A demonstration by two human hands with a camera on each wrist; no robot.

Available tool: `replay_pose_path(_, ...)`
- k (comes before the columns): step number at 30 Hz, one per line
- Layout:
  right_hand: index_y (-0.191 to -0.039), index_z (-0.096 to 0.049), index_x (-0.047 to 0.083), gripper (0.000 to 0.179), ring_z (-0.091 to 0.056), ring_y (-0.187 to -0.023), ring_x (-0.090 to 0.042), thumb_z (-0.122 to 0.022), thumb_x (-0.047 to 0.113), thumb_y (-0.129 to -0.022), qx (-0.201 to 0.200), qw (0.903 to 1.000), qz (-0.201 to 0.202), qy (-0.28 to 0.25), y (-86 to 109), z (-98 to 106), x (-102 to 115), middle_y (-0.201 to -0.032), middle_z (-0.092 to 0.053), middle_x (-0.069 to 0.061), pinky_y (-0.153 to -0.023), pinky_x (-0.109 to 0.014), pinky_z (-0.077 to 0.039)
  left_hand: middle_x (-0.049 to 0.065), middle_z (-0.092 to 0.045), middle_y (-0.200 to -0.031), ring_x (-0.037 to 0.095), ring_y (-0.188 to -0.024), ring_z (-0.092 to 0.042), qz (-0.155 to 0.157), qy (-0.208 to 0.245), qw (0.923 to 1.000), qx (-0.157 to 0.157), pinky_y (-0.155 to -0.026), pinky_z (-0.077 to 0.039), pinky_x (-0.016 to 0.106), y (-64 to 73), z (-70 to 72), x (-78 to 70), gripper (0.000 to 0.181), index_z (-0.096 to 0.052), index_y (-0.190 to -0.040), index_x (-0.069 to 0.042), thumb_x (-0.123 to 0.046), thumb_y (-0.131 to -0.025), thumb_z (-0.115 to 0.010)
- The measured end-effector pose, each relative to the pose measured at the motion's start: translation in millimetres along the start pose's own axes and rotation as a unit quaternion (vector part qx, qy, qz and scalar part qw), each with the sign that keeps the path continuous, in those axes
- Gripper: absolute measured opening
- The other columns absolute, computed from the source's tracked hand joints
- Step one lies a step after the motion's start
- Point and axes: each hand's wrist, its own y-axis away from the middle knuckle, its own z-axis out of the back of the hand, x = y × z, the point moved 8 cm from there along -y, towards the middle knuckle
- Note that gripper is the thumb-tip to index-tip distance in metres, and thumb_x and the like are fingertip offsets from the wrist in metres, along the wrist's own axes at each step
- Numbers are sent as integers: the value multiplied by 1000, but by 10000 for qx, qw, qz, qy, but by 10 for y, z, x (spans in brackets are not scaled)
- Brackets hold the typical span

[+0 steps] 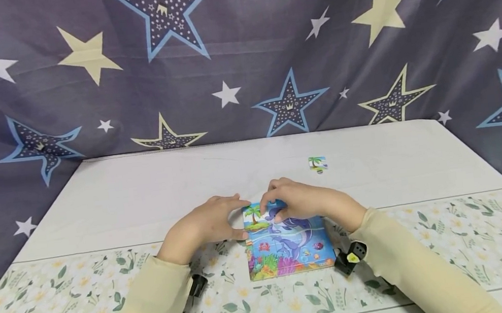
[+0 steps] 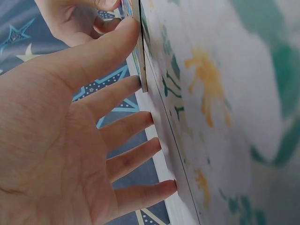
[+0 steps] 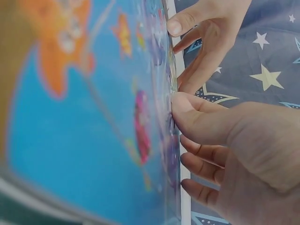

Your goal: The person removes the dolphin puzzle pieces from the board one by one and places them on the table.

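A jigsaw puzzle [image 1: 265, 249] with a dolphin sea scene lies flat, its pieces joined, a palm tree at its top left. My left hand [image 1: 214, 221] is at its left side, thumb by the left edge and index finger at the top left corner. Seen from the left wrist, the fingers of that left hand [image 2: 103, 131] are spread and nearly straight. Over the top part of the puzzle, my right hand [image 1: 301, 199] touches the surface with bent fingers and thumb. From the right wrist, the right thumb [image 3: 201, 117] rests at the picture's surface; nothing shows pinched.
A loose puzzle piece [image 1: 318, 163] with a palm tree lies farther back, right of the puzzle. Under the puzzle runs a floral cloth strip [image 1: 109, 294] across the white table [image 1: 167, 185]. Behind the table hangs a dark curtain [image 1: 240, 50] with stars.
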Motion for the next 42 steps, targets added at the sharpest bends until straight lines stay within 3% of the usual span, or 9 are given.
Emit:
replay_pose_path(9,-110,-67,17,26,-53,-100,-21,-75,7,-88,-46,9998,129,-135,10,-7,37,-104,-57,-1,-91,-41,-49,11,-31,-159,38,-145,-27,-3,-6,10000,35,-113,-27,61,-13,-16,1,72,-47,-149,-19,-39,-86,-77)
replay_pose_path(16,-125,-65,12,38,-59,-111,-24,-75,9,-89,34,9990,-332,-287,26,10,-10,-117,-63,-5,-97,-38,-50,12,-30,-159,38,-145,-26,-45,72,10000,45,-114,-26,62,-24,-31,5,72,-47,-150,-19,-37,-87,-77)
replay_pose_path(23,-124,-66,11,34,-60,-117,-28,-72,6,-91,32,9968,-667,-434,56,66,-41,-122,-66,-10,-100,-40,-50,12,-30,-159,38,-145,-26,-58,51,10000,28,-114,-25,62,-32,-29,8,73,-46,-150,-19,-38,-86,-77)
replay_pose_path(32,-118,-67,12,26,-65,-94,-20,-73,12,-92,-56,9940,-1073,-224,111,158,-94,-104,-69,-6,-84,-36,-55,13,-32,-158,39,-144,-28,-114,-31,9999,-32,-112,-28,63,-32,-15,-2,71,-48,-148,-19,-39,-87,-77)
replay_pose_path(37,-111,-67,11,20,-61,-81,-15,-73,9,-92,-144,9945,-929,-472,129,205,-115,-92,-66,-2,-77,-33,-53,10,-32,-159,37,-144,-28,-14,-116,9999,-30,-109,-31,66,-29,-16,10,71,-48,-149,-22,-42,-86,-76)
replay_pose_path(42,-105,-67,11,16,-61,-81,-13,-74,10,-91,-261,9928,-883,-772,133,240,-156,-90,-67,1,-77,-32,-53,9,-31,-159,36,-145,-27,26,-266,9996,-19,-107,-31,68,-40,-21,21,72,-47,-150,-24,-45,-86,-75)
